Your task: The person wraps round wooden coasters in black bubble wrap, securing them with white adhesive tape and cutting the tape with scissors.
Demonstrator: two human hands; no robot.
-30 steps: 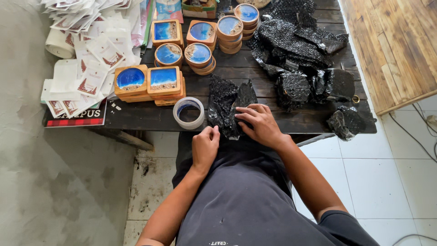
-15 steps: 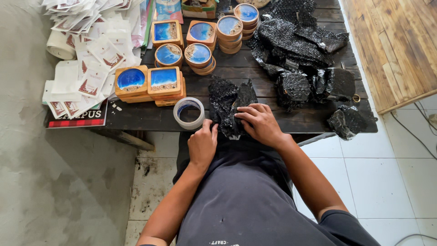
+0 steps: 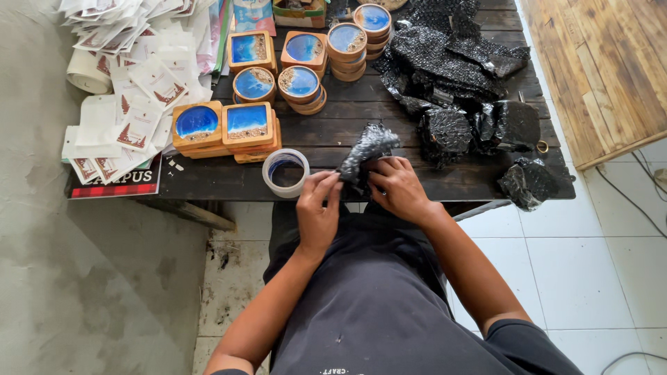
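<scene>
Black bubble-wrap bundle [image 3: 366,154] now lifted off table's [image 3: 417,182] near edge, was lying flat second ago. Our left hand [image 3: 317,214] and right hand [image 3: 396,187] both pinching its lower end, fingers curled tight. Tape roll [image 3: 285,172] just left. Looks like we're mid-wrap.

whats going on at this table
A person at a dark wooden table holds a piece of black bubble wrap in both hands, left hand and right hand, at the table's near edge. A roll of clear tape sits just left of it. Wooden coasters with blue resin tops are stacked behind, wrapped black bundles lie to the right, and white paper packets are heaped on the left.
</scene>
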